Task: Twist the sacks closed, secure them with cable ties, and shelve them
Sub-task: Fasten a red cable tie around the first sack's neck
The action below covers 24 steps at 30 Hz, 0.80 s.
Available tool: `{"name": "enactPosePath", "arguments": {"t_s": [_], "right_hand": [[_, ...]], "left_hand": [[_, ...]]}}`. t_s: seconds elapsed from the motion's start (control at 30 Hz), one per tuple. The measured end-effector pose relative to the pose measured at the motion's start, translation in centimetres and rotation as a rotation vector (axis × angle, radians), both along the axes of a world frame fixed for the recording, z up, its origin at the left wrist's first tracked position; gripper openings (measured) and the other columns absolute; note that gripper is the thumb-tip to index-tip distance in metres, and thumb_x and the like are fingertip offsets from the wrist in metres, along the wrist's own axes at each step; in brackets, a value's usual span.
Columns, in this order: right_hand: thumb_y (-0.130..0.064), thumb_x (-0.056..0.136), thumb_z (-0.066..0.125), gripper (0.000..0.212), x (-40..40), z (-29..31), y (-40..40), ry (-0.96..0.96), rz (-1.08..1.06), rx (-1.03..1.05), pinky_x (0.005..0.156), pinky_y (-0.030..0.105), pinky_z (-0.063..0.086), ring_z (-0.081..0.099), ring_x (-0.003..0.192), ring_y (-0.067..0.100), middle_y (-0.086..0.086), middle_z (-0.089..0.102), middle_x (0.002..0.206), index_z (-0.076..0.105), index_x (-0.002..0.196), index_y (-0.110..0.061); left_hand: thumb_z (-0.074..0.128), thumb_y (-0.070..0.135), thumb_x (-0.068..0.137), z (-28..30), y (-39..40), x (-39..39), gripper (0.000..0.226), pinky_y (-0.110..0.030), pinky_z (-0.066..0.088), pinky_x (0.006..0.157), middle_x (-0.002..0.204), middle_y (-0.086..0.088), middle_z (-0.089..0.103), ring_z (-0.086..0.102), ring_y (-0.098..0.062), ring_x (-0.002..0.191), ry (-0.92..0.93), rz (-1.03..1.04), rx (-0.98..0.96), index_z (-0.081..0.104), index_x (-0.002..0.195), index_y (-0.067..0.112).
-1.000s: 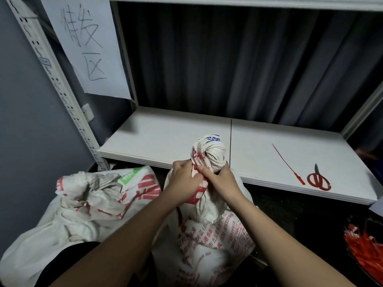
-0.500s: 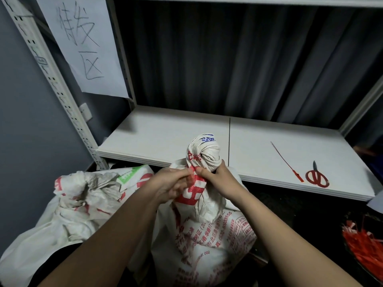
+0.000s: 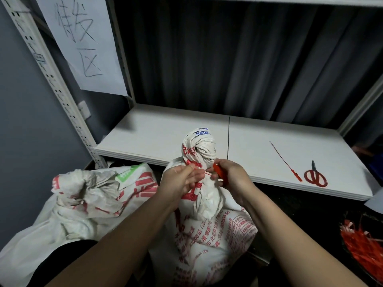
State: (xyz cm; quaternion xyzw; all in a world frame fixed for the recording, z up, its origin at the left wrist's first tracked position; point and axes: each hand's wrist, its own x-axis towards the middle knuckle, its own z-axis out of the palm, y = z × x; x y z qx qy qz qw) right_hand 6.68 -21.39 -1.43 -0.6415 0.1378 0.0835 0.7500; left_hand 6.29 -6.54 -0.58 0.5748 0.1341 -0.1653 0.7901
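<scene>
Front sack (image 3: 207,224) is twisted shut, standing just before the shelf (image 3: 165,137); left hand (image 3: 180,181) pinches the red cable tie (image 3: 207,174) at its neck, right hand (image 3: 230,177) grips the tie's tab end. Tie looks unfinished, nothing shelved. Second sack (image 3: 83,199) (left side) appears untied; spare tie (image 3: 286,162) and scissors (image 3: 315,176) lie on the shelf.

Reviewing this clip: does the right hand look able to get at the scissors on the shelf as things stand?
Probably yes, but not at once. The shelf between the right hand and the scissors looks bare, apart from a spare cable tie. But that hand is pinching the red cable tie at the sack's neck, so it must let go first.
</scene>
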Motion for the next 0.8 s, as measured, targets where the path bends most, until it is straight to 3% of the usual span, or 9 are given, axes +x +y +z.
{"name": "enactPosePath", "arguments": {"t_s": [0.17,0.37,0.47,0.67,0.8], "right_hand": [[-0.006,0.099,0.044,0.024,-0.4,-0.3,-0.6,0.088,-0.015,0.214,0.055,0.025,0.054,0.055,0.055,0.012,0.002,0.067,0.073,0.065,0.096,-0.015],[-0.009,0.099,0.041,0.026,-0.8,-0.2,-1.1,0.235,-0.013,0.534,0.045,0.023,0.052,0.053,0.049,0.012,0.007,0.061,0.081,0.065,0.107,-0.014],[-0.006,0.096,0.043,0.028,-0.8,-0.4,-1.4,0.250,0.003,0.606,0.055,0.027,0.057,0.058,0.051,0.014,0.008,0.063,0.082,0.065,0.111,-0.015],[-0.004,0.076,0.064,0.012,-1.0,-0.7,-0.9,0.291,0.003,0.708,0.070,0.033,0.059,0.068,0.064,0.019,0.013,0.067,0.076,0.063,0.087,0.000],[-0.005,0.073,0.066,0.016,-1.0,-0.9,-0.8,0.274,-0.017,0.657,0.069,0.031,0.059,0.070,0.063,0.019,0.015,0.069,0.073,0.064,0.087,0.002]], "left_hand": [[0.054,0.008,0.094,-0.4,-0.4,-0.4,0.011,-0.011,0.046,0.045,0.073,-0.004,0.075,0.072,-0.010,0.067,-0.058,0.043,-0.030,0.061,0.091,0.000],[0.054,0.008,0.095,-0.3,-0.8,-0.9,0.013,-0.013,0.048,0.046,0.073,-0.003,0.075,0.072,-0.009,0.066,-0.135,0.077,-0.015,0.061,0.086,0.002],[0.053,0.008,0.095,-0.3,-0.8,-0.9,0.012,-0.013,0.050,0.048,0.075,-0.004,0.075,0.072,-0.010,0.067,-0.150,0.074,-0.012,0.060,0.087,0.003],[0.050,0.010,0.097,-0.9,-0.9,-0.6,0.012,-0.016,0.051,0.051,0.081,-0.007,0.075,0.073,-0.013,0.071,-0.175,0.062,-0.007,0.056,0.090,0.004],[0.051,0.008,0.097,-1.2,-1.1,-0.6,0.011,-0.015,0.053,0.053,0.085,-0.010,0.074,0.073,-0.014,0.073,-0.216,0.077,0.014,0.057,0.092,0.001]]}}
